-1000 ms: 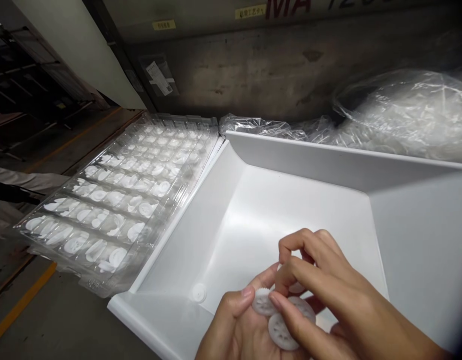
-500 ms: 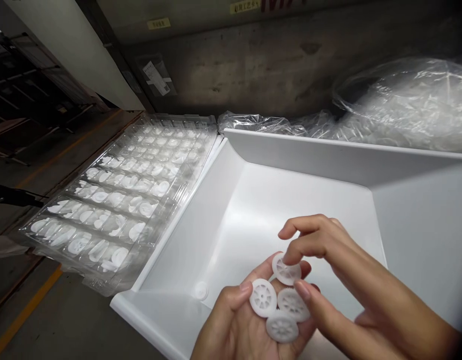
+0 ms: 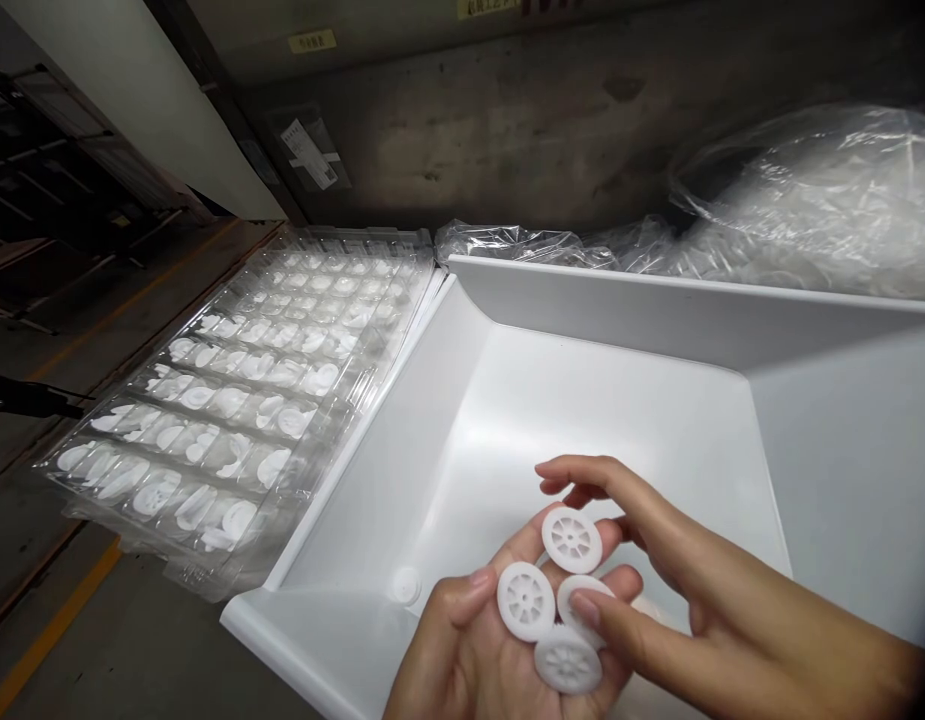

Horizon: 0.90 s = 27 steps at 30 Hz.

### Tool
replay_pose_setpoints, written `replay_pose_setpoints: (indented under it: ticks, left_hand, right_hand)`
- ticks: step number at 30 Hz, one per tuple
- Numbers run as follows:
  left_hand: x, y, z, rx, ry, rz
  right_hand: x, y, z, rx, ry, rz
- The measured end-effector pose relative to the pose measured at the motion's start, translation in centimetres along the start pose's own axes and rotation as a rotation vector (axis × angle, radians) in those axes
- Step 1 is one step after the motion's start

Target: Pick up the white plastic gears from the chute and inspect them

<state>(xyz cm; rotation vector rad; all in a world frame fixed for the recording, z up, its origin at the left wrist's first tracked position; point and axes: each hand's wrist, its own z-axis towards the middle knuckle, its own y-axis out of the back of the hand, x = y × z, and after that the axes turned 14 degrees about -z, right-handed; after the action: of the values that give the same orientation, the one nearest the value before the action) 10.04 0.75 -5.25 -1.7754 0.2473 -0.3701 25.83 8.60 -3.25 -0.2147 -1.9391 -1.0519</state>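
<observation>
Leaving free room toward the far edge of the white bin (image 3: 657,312), the left hand (image 3: 492,655), palm up, cradles four white wheels (image 3: 526,598), the right hand (image 3: 683,565) spread, thumb across one.

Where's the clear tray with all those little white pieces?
At the left of the head view, the clear tray lies along the left side of the pale bin, apart from the left hand.

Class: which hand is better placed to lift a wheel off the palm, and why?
Probably the right hand: its thumb lies over one wheel, while the left hand, palm up, supports all four.
</observation>
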Motion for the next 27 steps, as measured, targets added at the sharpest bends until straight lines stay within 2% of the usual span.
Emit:
replay_pose_setpoints:
  ticks: [3, 5, 11, 15, 17, 19, 21, 23, 25, 27]
  left_hand:
    - [0.1, 0.0, 0.0, 0.017, -0.014, -0.027]
    - [0.2, 0.0, 0.0, 0.018, -0.015, -0.045]
    - [0.2, -0.5, 0.1, -0.034, -0.021, -0.071]
    - [0.2, -0.9, 0.2, -0.091, -0.03, -0.046]
    - [0.2, -0.9, 0.2, -0.093, -0.04, -0.04]
    - [0.2, -0.9, 0.1, -0.088, -0.044, -0.064]
    - [0.1, -0.7, -0.1, -0.076, -0.047, -0.089]
    - [0.0, -0.4, -0.4, -0.061, -0.045, -0.099]
    - [-0.1, -0.2, -0.6, -0.048, -0.028, -0.1]
    - [-0.3, -0.1, -0.8, -0.053, -0.013, -0.091]
  right_hand:
    - [0.4, -0.1, 0.0, 0.171, -0.191, 0.141]
    - [0.5, -0.1, 0.1, 0.239, -0.26, 0.199]
    - [-0.6, 0.2, 0.6, 0.419, -0.247, 0.388]
    - [0.0, 0.7, 0.8, 0.449, -0.249, 0.497]
    - [0.5, 0.7, 0.6, 0.383, -0.265, 0.43]
    - [0.7, 0.3, 0.2, 0.222, -0.22, 0.281]
    - [0.4, -0.2, -0.2, 0.033, -0.063, 0.118]
    - [0.2, -0.5, -0.5, -0.087, 0.101, -0.01]
    - [0.1, -0.5, -0.7, -0.131, 0.159, -0.087]
    - [0.4, -0.5, -0.7, -0.135, 0.12, -0.106]
